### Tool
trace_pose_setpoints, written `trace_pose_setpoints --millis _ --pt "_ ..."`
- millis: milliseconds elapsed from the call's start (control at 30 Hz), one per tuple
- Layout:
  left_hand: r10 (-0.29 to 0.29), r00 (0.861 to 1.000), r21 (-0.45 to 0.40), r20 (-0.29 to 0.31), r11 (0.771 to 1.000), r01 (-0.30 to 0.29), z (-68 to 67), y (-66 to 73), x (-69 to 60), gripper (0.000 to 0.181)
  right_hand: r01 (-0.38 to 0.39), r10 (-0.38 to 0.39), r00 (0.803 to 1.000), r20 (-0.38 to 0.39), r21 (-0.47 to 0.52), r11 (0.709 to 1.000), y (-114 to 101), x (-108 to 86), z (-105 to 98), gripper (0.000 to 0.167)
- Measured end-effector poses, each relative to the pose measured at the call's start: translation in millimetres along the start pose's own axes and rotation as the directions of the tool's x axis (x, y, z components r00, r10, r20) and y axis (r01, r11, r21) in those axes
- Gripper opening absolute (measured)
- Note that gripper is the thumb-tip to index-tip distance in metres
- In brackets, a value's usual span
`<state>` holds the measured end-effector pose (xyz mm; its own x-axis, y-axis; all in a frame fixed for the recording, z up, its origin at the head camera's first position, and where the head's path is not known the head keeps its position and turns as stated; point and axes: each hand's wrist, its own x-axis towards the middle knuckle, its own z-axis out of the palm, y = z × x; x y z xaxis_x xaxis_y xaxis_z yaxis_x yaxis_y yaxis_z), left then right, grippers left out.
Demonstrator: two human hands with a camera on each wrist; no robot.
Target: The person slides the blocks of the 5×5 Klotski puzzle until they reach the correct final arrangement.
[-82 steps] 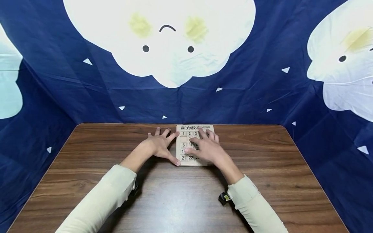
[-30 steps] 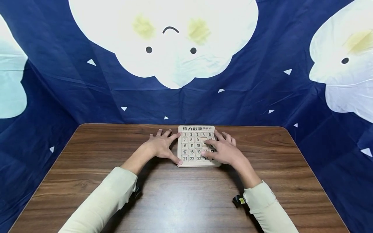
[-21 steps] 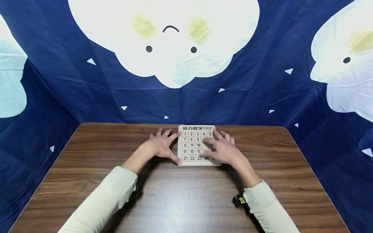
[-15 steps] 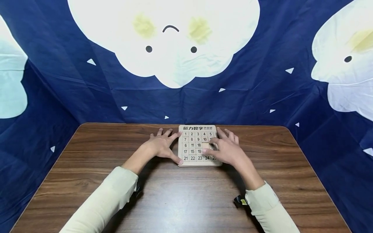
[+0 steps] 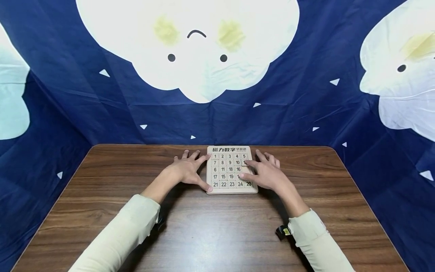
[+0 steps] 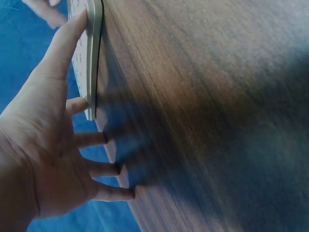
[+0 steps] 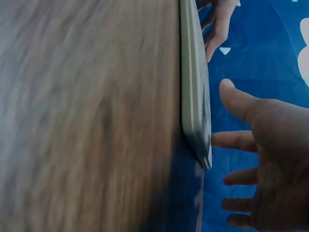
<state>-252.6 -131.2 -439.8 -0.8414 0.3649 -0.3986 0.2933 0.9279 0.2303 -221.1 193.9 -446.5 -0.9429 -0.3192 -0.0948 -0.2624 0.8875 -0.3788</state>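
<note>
A pale number-tile board lies at the table's back edge, with rows of numbered tiles and a gap at the right of its third row. My left hand is spread at its left side, thumb on the near left corner and index finger on the upper left edge. In the left wrist view this hand has its thumb on the board's rim. My right hand reaches over the right side, index fingertip on a tile in the second row. The right wrist view shows this hand with its thumb raised off the board.
The brown wood-grain table extends toward me and to both sides. A dark blue cloth with white clouds and small triangles hangs behind and beside it. A small black device sits at my right cuff.
My right hand has moved right across the board. The 10 tile now sits after 9, the 16 tile has shifted left beside 18, and the gap is at the right. My left hand stays in place.
</note>
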Motion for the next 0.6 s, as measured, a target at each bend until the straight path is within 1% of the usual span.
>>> trace_pose_setpoints --millis 33,100,200,267,367,400,467,533,600 --pt "-0.001 1.000 0.000 0.001 1.000 0.001 0.6 0.0 0.0 0.144 -0.012 0.012 0.999 0.030 -0.011 1.000 -4.0 -3.9 -5.6 0.074" --pt "0.002 1.000 0.000 0.002 1.000 -0.002 2.0 0.0 0.5 0.144 -0.008 0.010 0.999 0.051 -0.027 1.000 -3.3 -6.1 -6.4 0.067" --pt "0.001 1.000 -0.002 0.006 1.000 -0.001 2.1 -0.6 -0.1 0.144 0.028 -0.027 0.999 0.028 -0.039 0.999 -9.7 -6.7 -7.8 0.056" --pt "0.000 1.000 -0.004 0.008 1.000 0.000 1.5 -1.2 -0.8 0.144 0.053 -0.053 0.999 0.014 -0.034 0.998 -14.4 -2.5 -6.8 0.056" --pt "-0.006 1.000 -0.005 0.008 1.000 0.006 0.2 -2.4 -1.4 0.144 0.076 -0.075 0.997 0.030 -0.029 0.997 -17.6 5.4 -3.8 0.064" --pt "-0.005 1.000 -0.006 0.010 1.000 0.006 0.0 -2.5 -1.2 0.144 0.073 -0.072 0.997 0.042 -0.039 0.997 -16.8 6.8 -3.3 0.067" --pt "-0.001 1.000 -0.007 0.012 1.000 0.002 -0.2 -2.5 -0.7 0.144 0.044 -0.040 0.997 0.061 -0.059 0.997 -14.9 6.5 -5.4 0.068" --pt "0.002 1.000 -0.009 0.014 1.000 -0.002 -0.5 -2.4 -0.5 0.144 0.004 0.001 0.999 0.053 -0.094 0.996 -12.5 5.0 -8.9 0.067" --pt "0.003 1.000 -0.004 0.014 1.000 -0.003 -0.9 -2.2 -0.6 0.144 -0.016 0.019 0.999 0.027 -0.111 0.994 -12.6 4.4 -11.8 0.064"
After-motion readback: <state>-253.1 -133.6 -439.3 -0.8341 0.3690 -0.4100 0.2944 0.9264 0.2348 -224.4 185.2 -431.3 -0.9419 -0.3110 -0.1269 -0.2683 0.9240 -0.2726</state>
